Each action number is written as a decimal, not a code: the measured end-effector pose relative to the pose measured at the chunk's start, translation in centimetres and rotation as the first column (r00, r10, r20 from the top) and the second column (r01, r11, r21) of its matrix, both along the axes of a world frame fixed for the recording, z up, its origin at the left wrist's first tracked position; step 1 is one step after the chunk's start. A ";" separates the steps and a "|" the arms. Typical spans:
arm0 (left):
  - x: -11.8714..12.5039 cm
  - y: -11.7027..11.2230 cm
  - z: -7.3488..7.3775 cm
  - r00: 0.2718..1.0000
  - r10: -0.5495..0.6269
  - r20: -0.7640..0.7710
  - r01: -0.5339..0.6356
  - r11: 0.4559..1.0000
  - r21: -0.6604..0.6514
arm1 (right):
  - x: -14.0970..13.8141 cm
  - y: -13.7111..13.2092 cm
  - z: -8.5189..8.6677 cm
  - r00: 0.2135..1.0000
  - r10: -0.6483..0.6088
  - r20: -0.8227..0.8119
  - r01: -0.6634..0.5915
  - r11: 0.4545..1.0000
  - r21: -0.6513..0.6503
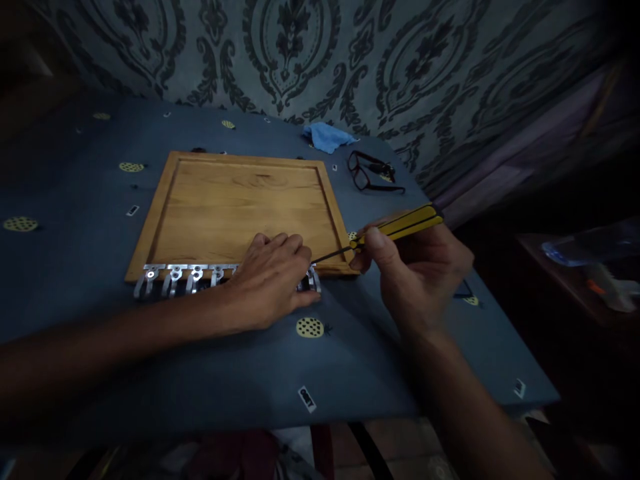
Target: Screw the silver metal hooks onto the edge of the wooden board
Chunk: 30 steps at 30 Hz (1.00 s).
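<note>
A framed wooden board [250,207] lies on the table, with a shiny metal hook rail [197,273] along its near edge. My left hand [273,280] is curled over the right part of this rail, fingers on the board side and thumb on the near side, covering several hooks. In my right hand [420,277] is a screwdriver [407,223] with a yellow and black handle, pinched between thumb and fingers. Its thin shaft points left and down to the rail's right end. Whether the tip sits in a screw cannot be made out.
The blue tablecloth [240,387] has a pineapple print. Beyond the board's far right corner lie a pair of glasses [363,177] and a blue cloth [327,137]. A patterned wall [300,60] borders the far side. Off the table at right, a clear plastic item [590,247] rests on another surface.
</note>
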<state>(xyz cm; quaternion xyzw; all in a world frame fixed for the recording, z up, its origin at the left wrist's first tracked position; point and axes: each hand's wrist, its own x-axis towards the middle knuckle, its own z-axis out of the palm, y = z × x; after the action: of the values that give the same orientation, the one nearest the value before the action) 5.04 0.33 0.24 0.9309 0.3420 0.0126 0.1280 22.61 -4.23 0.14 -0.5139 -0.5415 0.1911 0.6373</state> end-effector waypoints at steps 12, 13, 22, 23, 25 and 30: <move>0.0 0.1 -0.2 1.000 -0.007 0.004 0.007 1.000 0.017 | 0.5 -0.3 0.2 0.989 0.081 0.124 -0.071 0.994 -0.084; 0.0 0.1 -0.1 1.000 -0.010 0.004 0.010 1.000 0.015 | 0.7 -0.3 0.3 0.988 0.113 0.104 -0.102 0.989 -0.102; 0.0 0.1 0.1 1.000 -0.012 -0.011 0.012 1.000 0.004 | 0.8 -0.3 0.4 0.979 0.198 0.052 -0.191 0.975 -0.116; 0.0 0.1 0.1 1.000 -0.012 -0.014 0.012 1.000 0.004 | 0.5 -0.3 0.4 0.984 0.170 0.058 -0.163 0.981 -0.101; 0.0 0.1 0.1 1.000 -0.014 -0.019 0.014 1.000 0.001 | 0.2 -0.2 0.3 0.989 0.128 0.075 -0.121 0.988 -0.091; 0.0 0.2 0.2 1.000 -0.012 -0.012 0.012 1.000 0.004 | 0.5 -0.1 0.2 0.990 0.098 0.101 -0.085 0.989 -0.121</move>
<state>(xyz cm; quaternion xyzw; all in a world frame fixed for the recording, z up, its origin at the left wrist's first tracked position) 5.05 0.49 0.47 0.9332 0.3373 0.0072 0.1240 23.09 -4.30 0.38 -0.5342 -0.5857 0.2238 0.5670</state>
